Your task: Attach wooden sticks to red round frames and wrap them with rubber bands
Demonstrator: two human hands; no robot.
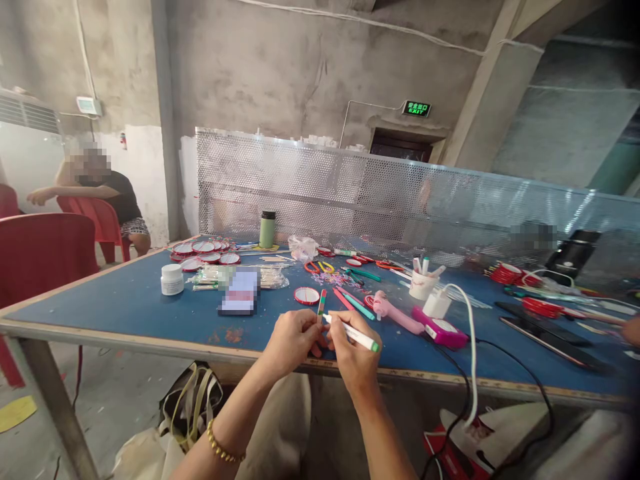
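My left hand [291, 339] is closed on the lower end of a thin flat stick [322, 304] with green and red bands, held upright near the table's front edge. In my right hand [356, 357] is a white marker pen [361, 337] with a green end, gripped like a pencil. Its tip points left, close to the stick; whether they touch I cannot tell. Just beyond my hands lies a round red-rimmed lid [307, 295]. Pink and teal pens [359, 303] rest to the right of the stick.
On the blue table [135, 313] are a phone [239, 291], a white jar [173, 280], packed cotton swabs [274, 277], a green flask [267, 230], a pen cup [424, 283], a pink handheld fan [400, 313] and a white cable [471, 333]. A perforated metal screen [320, 193] stands behind. A person [117, 193] sits at left.
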